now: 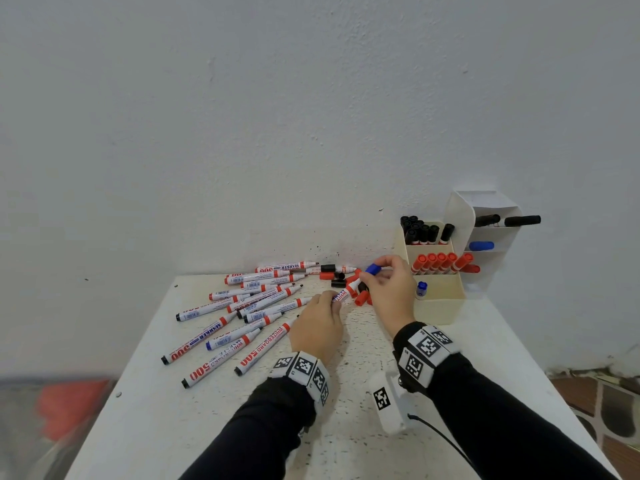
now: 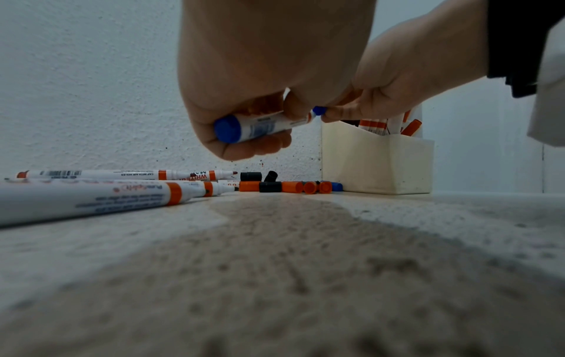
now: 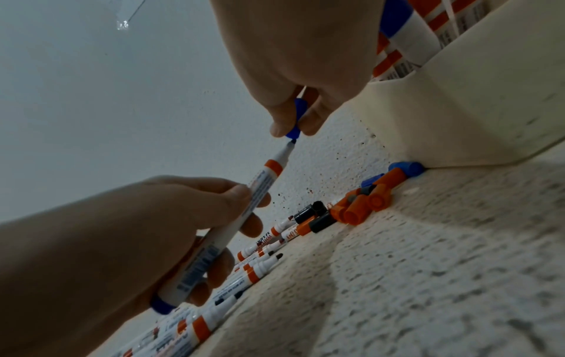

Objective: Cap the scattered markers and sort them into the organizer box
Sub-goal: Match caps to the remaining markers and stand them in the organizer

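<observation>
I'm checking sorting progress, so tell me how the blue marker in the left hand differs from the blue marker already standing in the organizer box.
The held blue marker is uncapped, its tip bare; the boxed blue marker wears its cap. The held one lies slanted in the left hand, the boxed one stands upright in the cream organizer box. Both have white barrels.

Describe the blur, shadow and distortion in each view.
Head view: sharp centre, motion-smeared red shape lower left, wide-angle stretch toward the edges. Left wrist view: dim, table foreground soft, broad shadow beneath the hands. Right wrist view: tilted, left hand blurred up close, marker tip and blue cap sharp.
</observation>
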Demonstrator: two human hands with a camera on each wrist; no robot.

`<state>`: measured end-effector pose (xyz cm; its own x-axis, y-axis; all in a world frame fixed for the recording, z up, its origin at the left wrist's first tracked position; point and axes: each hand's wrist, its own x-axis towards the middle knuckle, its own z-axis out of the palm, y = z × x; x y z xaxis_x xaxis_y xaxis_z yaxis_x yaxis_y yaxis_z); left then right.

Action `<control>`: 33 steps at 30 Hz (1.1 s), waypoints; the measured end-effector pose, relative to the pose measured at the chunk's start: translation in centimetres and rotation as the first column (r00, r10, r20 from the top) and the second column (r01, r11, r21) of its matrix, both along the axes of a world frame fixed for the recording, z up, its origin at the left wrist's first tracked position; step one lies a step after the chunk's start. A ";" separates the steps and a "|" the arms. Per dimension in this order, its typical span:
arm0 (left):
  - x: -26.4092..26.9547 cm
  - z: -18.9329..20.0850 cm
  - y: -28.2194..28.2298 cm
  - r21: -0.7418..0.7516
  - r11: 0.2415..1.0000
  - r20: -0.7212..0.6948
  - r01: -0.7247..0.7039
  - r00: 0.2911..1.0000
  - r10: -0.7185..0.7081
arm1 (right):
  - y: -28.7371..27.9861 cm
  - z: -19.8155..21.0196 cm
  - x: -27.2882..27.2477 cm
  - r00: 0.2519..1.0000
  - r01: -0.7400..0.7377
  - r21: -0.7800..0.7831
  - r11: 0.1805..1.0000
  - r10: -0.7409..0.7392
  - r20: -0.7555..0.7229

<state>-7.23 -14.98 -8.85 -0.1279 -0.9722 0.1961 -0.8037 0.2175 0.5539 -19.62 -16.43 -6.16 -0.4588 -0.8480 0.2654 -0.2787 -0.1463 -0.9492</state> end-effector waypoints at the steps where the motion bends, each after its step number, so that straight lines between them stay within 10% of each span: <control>1: 0.1 0.0 0.0 0.002 1.000 -0.006 -0.001 1.000 0.001 | 0.0 0.0 -0.1 1.000 -0.006 -0.002 1.000 0.006 -0.010; 33: 0.3 0.5 0.0 0.072 0.997 -0.148 0.022 0.989 -0.011 | -0.4 -0.7 0.9 0.967 -0.205 0.110 0.972 0.184 0.176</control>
<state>-6.95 -14.94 -8.37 -0.1188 -0.9827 0.1420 -0.7084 0.1841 0.6814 -18.74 -16.87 -6.87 -0.3097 -0.9470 0.0852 -0.0960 -0.0580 -0.9937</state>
